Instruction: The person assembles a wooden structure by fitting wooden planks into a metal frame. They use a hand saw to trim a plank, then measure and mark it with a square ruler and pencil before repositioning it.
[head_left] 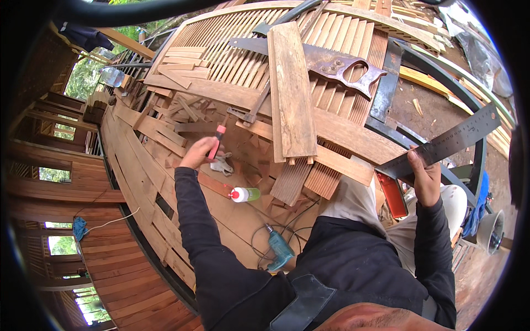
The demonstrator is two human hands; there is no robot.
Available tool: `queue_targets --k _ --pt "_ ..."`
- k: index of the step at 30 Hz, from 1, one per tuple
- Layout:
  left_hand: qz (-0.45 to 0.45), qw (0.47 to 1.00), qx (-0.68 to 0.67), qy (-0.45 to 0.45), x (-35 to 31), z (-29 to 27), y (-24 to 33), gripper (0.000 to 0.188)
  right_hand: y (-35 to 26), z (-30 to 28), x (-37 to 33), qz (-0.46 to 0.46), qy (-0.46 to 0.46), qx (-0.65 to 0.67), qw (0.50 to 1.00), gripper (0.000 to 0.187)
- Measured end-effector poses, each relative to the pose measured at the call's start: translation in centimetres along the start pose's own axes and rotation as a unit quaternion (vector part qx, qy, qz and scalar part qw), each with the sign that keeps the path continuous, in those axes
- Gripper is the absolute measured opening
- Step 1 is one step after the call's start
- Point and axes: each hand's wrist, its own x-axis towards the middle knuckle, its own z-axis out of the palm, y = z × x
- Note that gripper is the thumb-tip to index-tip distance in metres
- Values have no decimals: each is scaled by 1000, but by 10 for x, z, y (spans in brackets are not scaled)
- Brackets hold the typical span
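Note:
My left hand point(199, 153) is closed around the handle of a red-and-black-handled tool point(219, 138). Its slim end points away from me; the exact kind is unclear. At the right, my right hand point(426, 175) grips a try square with a steel blade point(455, 138) and a red stock point(393, 197). The blade slants up to the right, past the end of a wooden rail point(353, 165). Between my hands a thick grooved board point(292, 94) lies across a slatted wooden panel point(232, 71). A handsaw point(337, 65) rests on the panel, partly under that board.
A metal clamp point(249, 115) sits at the panel's near edge. Below are wood offcuts point(182, 110), a green bottle with a red cap point(245, 194), a whitish cloth point(222, 165) and a teal corded drill point(280, 248). A dark metal frame point(389, 83) stands right of the panel.

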Motion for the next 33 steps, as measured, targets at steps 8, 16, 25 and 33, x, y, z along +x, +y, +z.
queue_targets --k 8,16,25,33 --pt "79 962 250 81 19 16 -15 27 -6 1 2 18 -49 18 998 23" --pt "225 884 316 262 1 43 -13 35 -9 -1 2 20 -51 6 998 23" --pt "203 955 130 172 15 25 -32 33 -8 2 -2 -2 -39 6 999 23" --pt "63 995 -81 17 21 13 -25 41 -2 -1 -3 6 -43 9 999 24"
